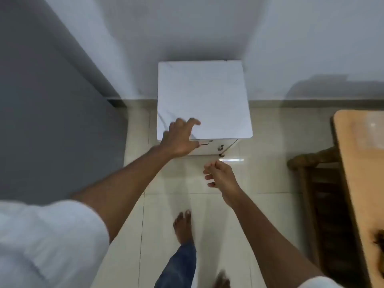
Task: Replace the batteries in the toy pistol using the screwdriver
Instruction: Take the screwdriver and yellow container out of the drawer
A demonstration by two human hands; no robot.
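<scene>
No toy pistol, screwdriver or batteries are in view. A small white cabinet (pixel 204 96) with a bare marble-look top stands against the wall ahead of me. My left hand (pixel 180 138) reaches over its front left corner, fingers spread and relaxed, holding nothing; whether it touches the top I cannot tell. My right hand (pixel 220 176) hovers below the cabinet's front face, fingers loosely curled and empty. The cabinet front (pixel 216 147) shows a small lock or handle fitting.
A wooden table (pixel 361 173) runs along the right edge, with a dark wooden chair (pixel 315 183) tucked beside it. A grey wall or panel (pixel 52 121) fills the left. My bare feet (pixel 182 225) stand on pale floor tiles.
</scene>
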